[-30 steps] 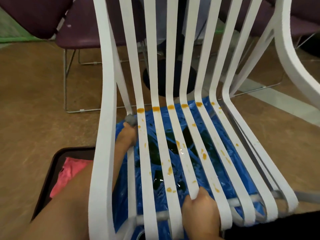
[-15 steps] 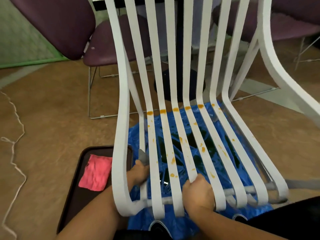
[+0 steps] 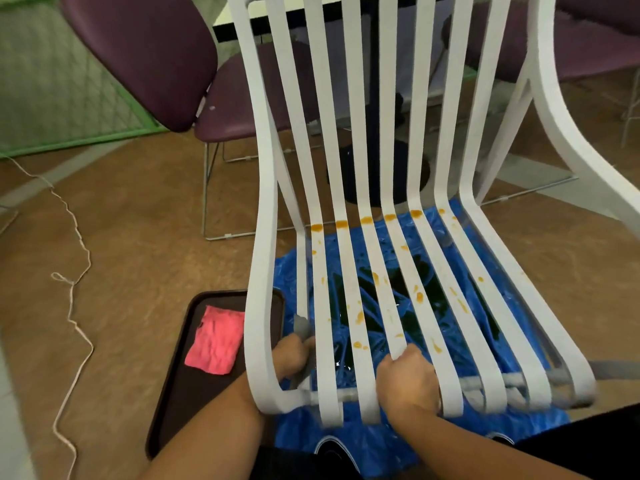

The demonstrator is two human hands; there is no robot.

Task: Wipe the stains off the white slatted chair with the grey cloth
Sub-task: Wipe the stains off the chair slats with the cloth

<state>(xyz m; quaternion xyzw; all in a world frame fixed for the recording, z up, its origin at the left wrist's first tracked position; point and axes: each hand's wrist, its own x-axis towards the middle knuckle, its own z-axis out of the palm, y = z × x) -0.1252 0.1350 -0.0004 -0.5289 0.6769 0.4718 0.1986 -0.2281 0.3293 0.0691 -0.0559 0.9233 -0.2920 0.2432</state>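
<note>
The white slatted chair [image 3: 349, 258] stands in front of me over a blue plastic sheet. Orange stains [image 3: 366, 221] run in a row across the bend of the slats, with smaller spots down the seat slats. My left hand [image 3: 290, 355] reaches under the left side of the seat and grips the grey cloth [image 3: 302, 325], wrapped around a thin slat beside the left frame. My right hand [image 3: 408, 377] grips the front ends of the middle seat slats, fingers curled over them.
A dark tray [image 3: 173, 386] with a pink cloth [image 3: 215, 339] lies on the brown floor to the left. The blue plastic sheet [image 3: 457, 244] spreads under the seat. Purple chairs [image 3: 145, 57] and a dark table base [image 3: 377, 174] stand behind. A white cord [image 3: 74, 306] trails at left.
My left hand has slid the grey cloth down the slat toward the front of the seat. The view has pulled back and up. My right hand keeps its grip.
</note>
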